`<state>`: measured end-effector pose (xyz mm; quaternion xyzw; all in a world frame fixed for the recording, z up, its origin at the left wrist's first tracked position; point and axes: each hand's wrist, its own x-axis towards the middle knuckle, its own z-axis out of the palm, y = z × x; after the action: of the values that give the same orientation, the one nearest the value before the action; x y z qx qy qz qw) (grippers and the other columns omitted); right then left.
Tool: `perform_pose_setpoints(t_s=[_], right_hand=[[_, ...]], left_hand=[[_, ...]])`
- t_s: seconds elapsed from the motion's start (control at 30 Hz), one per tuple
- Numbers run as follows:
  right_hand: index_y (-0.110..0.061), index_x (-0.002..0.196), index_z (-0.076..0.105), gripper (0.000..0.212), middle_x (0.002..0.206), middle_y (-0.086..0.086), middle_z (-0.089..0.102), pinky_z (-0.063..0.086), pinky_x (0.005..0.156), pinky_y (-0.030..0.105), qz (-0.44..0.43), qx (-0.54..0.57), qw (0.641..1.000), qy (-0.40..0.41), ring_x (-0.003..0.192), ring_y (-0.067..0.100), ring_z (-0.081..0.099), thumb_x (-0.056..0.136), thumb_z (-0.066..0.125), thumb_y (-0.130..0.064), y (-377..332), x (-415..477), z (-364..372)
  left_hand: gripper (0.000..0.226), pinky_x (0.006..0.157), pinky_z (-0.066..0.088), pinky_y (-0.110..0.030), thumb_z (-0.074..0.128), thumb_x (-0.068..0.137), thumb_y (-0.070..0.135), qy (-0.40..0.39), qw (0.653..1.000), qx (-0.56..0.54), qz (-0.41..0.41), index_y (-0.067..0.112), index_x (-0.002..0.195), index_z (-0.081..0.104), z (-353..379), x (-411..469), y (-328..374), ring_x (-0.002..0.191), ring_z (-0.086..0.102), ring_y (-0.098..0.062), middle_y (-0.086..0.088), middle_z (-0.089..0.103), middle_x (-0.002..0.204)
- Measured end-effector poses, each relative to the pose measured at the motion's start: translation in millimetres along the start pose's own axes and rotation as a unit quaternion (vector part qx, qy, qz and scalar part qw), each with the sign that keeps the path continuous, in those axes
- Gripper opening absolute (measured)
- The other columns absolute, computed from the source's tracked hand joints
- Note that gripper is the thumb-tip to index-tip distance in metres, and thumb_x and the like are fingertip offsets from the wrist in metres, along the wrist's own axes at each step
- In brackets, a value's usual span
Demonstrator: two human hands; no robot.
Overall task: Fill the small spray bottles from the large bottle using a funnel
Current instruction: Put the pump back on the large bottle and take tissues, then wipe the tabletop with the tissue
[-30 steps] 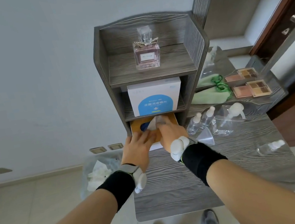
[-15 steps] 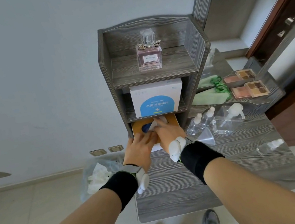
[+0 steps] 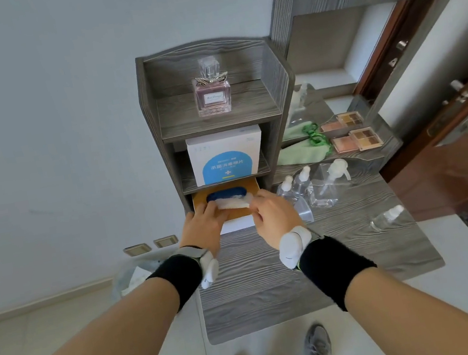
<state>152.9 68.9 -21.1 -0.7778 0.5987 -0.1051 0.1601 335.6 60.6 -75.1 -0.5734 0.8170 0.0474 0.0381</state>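
A bin lined with clear plastic stands on the floor at the left, beside the grey wood-grain desk. At the back of the desk rises a small shelf, with a pink perfume bottle on its top level, a white and blue box on the middle level and an orange box with a dark blue opening at the bottom. Both hands reach to that orange box: the left hand holds the left end of a white tissue lying over the opening, and the right hand pinches its right end between thumb and fingers. Just right of the right hand, a clear funnel sits on the desk, partly hidden by the hand. Behind it two small spray bottles stand upright side by side, and the large bottle with a white pump stands just beside them. Farther back lie a green pouch and a makeup palette against a mirror. Well apart, near the right edge of the desk, a third spray bottle lies on its side.
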Motion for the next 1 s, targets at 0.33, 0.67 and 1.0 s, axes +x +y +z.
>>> perform_pose_setpoints(t_s=[0.33,0.67,1.0], right_hand=[[-0.019,0.046,0.027,0.044,0.044,-0.005,0.024,0.025,0.058,0.035,0.182,0.144,0.968,-0.096,0.052,0.018,0.023,0.079,0.052,-0.005,21,-40,-17],[-0.011,0.06,0.039,0.025,0.056,0.007,0.032,0.034,0.054,0.032,0.248,0.244,0.928,-0.136,0.056,0.023,0.033,0.083,0.05,-0.008,36,-44,-7],[-0.007,0.143,0.031,0.057,0.101,0.008,0.07,0.044,0.066,0.032,0.313,0.0,0.949,-0.044,0.091,0.031,0.069,0.099,0.053,-0.035,101,-24,5]], left_hand=[[0.044,0.098,0.045,-0.036,0.058,0.087,0.014,0.01,0.997,-0.044,-0.064,0.01,0.13,0.055,-13,4,7,0.125,0.043,-0.027,-0.006,0.046,0.132],[0.041,0.099,0.045,-0.045,0.079,0.071,0.023,0.062,0.975,-0.148,0.154,0.021,0.111,0.071,-11,-22,46,0.118,0.056,-0.029,-0.004,0.064,0.123],[0.013,0.066,0.053,-0.035,0.054,0.086,0.026,-0.005,0.954,-0.258,-0.151,0.023,0.096,0.062,7,-33,57,0.079,0.064,-0.025,0.002,0.068,0.085]])
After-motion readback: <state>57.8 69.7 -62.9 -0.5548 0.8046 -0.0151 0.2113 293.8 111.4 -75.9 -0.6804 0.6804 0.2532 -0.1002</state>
